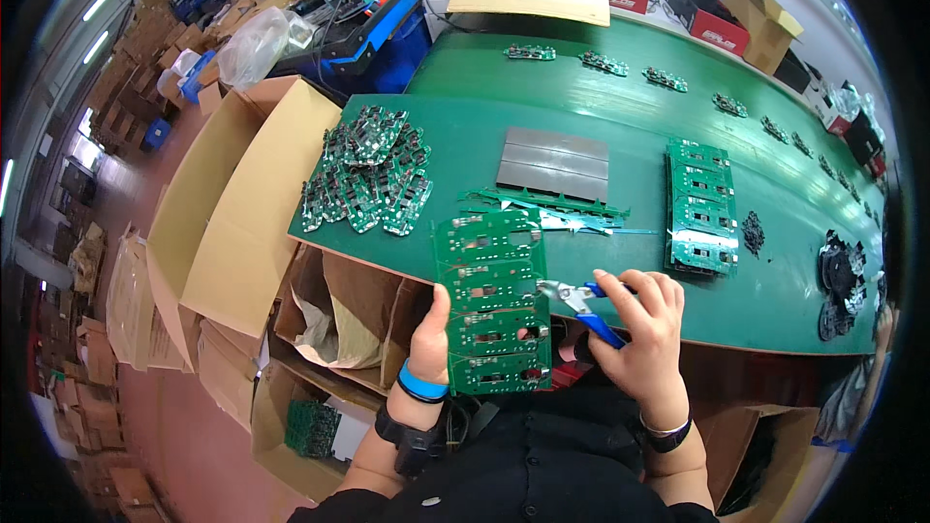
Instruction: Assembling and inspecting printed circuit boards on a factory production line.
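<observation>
My left hand (428, 349) grips the left edge of a green circuit board panel (492, 305), holding it tilted up over the table's front edge. The panel is made up of several joined boards in a column. In my right hand (641, 334) is a pair of side cutters (601, 327) with blue handles. Their metal jaws are at the panel's right edge; whether they touch it I cannot tell. Just beyond the panel, thin green offcut strips (591, 221) lie on the table in front of a dark grey slab (552, 165).
Separate boards are heaped (368, 174) at the table's left, and a stack of panels (702, 208) stands right. Small black bits (753, 232) and black parts (839, 281) lie farther right. Boards (605, 63) line the back. Cardboard boxes (252, 218) flank the left; another person's hand (884, 325) shows far right.
</observation>
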`<state>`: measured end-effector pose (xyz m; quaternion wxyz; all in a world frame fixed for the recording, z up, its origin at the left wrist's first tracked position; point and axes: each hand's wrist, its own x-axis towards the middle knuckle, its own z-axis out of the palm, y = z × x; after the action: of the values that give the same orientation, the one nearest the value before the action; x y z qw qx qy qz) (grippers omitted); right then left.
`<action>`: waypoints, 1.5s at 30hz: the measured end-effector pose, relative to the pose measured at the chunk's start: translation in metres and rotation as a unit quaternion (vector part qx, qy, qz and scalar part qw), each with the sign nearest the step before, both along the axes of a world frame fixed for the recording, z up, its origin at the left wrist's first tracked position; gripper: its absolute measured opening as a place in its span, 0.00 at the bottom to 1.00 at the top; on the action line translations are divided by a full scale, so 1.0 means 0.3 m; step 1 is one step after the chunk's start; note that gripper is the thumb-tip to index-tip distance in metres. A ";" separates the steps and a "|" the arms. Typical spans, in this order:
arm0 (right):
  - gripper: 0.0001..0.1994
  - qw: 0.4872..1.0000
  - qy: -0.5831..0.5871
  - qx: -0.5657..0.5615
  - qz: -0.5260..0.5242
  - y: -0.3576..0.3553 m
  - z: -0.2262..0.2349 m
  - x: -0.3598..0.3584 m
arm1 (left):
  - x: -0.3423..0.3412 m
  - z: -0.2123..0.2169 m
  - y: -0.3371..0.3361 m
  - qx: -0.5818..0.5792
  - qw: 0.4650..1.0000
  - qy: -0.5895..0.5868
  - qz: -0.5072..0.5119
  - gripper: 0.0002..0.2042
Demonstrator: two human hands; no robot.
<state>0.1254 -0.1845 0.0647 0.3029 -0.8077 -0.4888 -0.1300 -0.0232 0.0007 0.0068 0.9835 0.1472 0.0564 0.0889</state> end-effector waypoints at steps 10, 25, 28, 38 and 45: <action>0.30 0.998 -0.028 -0.046 0.026 0.057 0.014 -0.045 | 0.024 0.047 -0.032 0.285 0.954 0.075 0.061 0.30; 0.31 0.996 -0.045 -0.077 0.030 0.059 0.011 -0.041 | 0.020 0.061 -0.026 0.363 0.925 0.081 0.080 0.24; 0.31 0.996 -0.053 -0.069 0.027 0.062 0.000 -0.041 | 0.021 0.065 -0.029 0.350 0.929 0.085 0.084 0.24; 0.28 0.996 -0.080 -0.035 0.029 0.061 -0.026 -0.036 | 0.029 0.058 -0.027 0.340 0.932 0.097 0.078 0.26; 0.25 0.998 -0.051 0.030 0.002 0.044 -0.002 -0.028 | 0.004 0.047 0.007 0.259 0.961 0.075 0.053 0.27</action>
<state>0.1170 -0.1711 0.0641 0.3021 -0.7894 -0.5014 -0.1850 -0.0220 0.0028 0.0209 0.8984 0.4003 0.1131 0.1408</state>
